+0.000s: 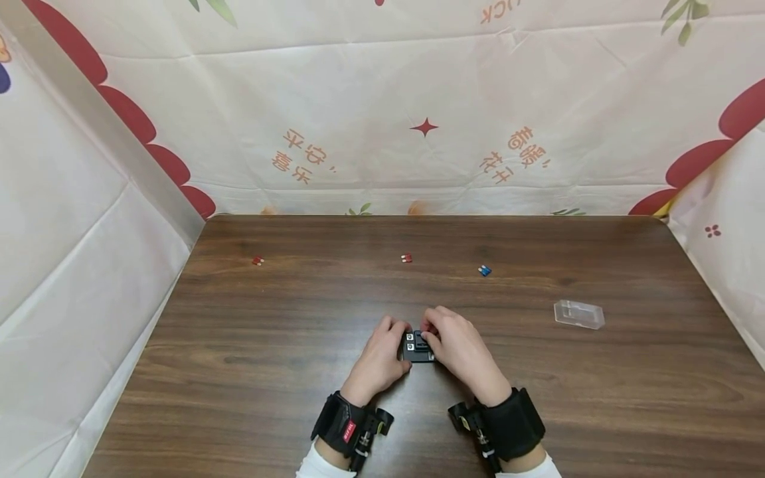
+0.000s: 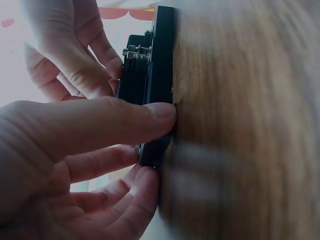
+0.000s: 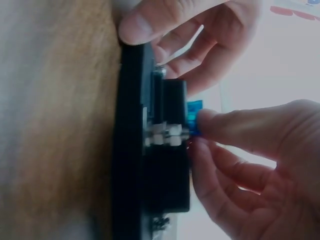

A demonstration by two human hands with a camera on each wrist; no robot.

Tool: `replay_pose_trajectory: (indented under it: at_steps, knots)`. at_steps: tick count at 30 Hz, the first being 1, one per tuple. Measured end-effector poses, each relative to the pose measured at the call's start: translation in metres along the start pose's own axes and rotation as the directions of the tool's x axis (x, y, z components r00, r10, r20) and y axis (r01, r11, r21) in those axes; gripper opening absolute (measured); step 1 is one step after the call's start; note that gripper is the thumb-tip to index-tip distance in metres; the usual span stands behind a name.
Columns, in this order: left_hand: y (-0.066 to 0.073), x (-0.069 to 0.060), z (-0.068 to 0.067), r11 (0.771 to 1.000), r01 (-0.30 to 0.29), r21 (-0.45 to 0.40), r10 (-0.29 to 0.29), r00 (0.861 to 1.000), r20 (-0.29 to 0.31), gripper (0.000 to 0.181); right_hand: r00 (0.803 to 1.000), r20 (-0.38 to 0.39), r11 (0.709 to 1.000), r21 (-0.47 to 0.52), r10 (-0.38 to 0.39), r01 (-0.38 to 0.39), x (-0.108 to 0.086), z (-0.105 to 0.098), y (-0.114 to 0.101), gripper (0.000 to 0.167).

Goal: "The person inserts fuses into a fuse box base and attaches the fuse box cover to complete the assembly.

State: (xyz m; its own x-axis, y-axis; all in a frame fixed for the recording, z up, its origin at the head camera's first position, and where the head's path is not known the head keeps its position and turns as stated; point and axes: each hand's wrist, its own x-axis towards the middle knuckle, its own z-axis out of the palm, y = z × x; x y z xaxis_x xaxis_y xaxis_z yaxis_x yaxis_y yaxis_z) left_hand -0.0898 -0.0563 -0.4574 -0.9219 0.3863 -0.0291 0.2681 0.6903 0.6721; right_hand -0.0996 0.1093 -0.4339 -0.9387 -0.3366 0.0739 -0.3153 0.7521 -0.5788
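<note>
A black fuse block with metal studs and nuts lies on the table in front of the person. The left hand grips its left end, thumb at the near edge and fingers at the far side. Over the block, the right hand pinches a small blue blade fuse between thumb and fingers. In the right wrist view this fuse stands at the top face of the block; how deep it sits cannot be seen. Fingers hide the fuse in the head view.
Toward the back of the brown wooden table lie two red blade fuses, one red fuse at left and another red fuse mid-table. A second blue fuse lies right of them. A clear plastic cover rests farther right.
</note>
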Motion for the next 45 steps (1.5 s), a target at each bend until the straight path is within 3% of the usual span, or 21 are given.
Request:
replay_pose_trajectory:
  at_steps: [5,16,30,45]
  knots:
    - [0.0,0.0,0.0,1.0,0.0,0.008,0.0,1.0,0.002,0.049,0.999,-0.025,0.997,0.064,-0.04,0.042,-0.003,0.003,0.009,0.017]
    - [-0.003,-0.001,0.0,1.0,-0.02,-0.001,0.02,1.0,-0.006,0.049,0.995,0.014,0.965,0.243,-0.104,0.097,-0.011,-0.006,0.025,0.015]
    - [-0.002,-0.002,0.001,1.0,-0.006,-0.013,0.005,1.0,-0.015,0.051,0.998,-0.039,0.973,0.222,-0.059,0.066,-0.03,-0.025,0.052,0.01]
    - [-0.002,-0.002,0.002,1.0,-0.001,-0.012,0.001,1.0,-0.016,0.05,0.998,-0.059,0.991,0.131,-0.032,0.04,-0.027,-0.047,0.07,0.009]
